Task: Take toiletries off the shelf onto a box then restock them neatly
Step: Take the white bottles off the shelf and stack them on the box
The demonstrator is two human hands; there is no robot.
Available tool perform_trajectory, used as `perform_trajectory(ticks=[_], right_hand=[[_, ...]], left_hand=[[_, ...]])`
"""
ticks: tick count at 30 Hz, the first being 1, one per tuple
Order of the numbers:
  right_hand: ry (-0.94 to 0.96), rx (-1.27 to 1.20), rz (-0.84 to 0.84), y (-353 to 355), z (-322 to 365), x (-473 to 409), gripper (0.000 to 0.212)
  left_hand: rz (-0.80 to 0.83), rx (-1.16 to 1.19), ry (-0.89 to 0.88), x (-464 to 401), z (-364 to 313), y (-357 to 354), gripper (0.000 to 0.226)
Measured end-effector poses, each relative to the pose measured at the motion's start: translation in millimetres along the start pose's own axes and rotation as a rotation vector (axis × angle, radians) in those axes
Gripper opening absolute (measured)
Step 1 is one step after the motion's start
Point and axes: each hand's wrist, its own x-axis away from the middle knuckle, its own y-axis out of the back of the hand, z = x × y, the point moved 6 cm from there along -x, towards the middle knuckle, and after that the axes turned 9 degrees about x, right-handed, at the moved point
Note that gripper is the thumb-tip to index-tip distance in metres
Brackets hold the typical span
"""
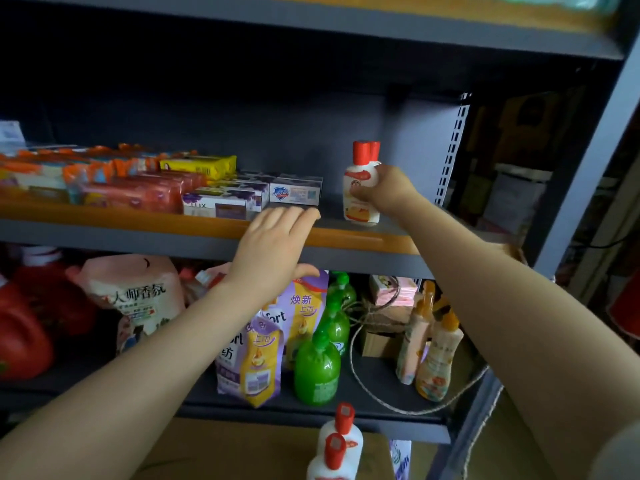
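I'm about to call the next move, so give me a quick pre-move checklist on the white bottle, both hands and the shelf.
1. Right hand grips white bottle: ok.
2. Bottle upright: ok.
3. Bottle base resting on the shelf: cannot tell.
4. Left hand holds nothing, fingers flat at shelf edge: ok.
5. Free spot right of the soap boxes: ok.
6. More red-capped bottles waiting below: ok.
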Motion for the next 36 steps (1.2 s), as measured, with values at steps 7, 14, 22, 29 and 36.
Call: perform_trajectory(ticks=[7, 14, 22, 29, 36], right_hand=[[0.352, -0.736, 0.046, 31.4, 20.0, 64.2, 0.017], [0.399, -1.312, 0.470, -6.7, 6.7, 121.9, 0.050], [0.293, -1.272, 0.401, -16.8, 8.3, 145.5, 0.042], [0.149, -0.739, 0.323, -16.2, 5.9, 156.7, 0.033], [0.046, -0.803, 0.263, -20.4, -12.3, 152.3, 0.020]], left_hand=[[0.127, 0.299, 0.193, -5.3, 0.2, 8.7, 0.080], [-0.151, 1.318, 0.300, 8.6, -47.1, 58.3, 0.032], [-0.121, 1.125, 0.335, 29.7, -46.6, 57.7, 0.029], [0.055, 2.156, 1.080, 72.7, -62.0, -6.3, 0.033], [0.231, 2.445, 1.219, 96.0, -78.9, -18.6, 0.061]])
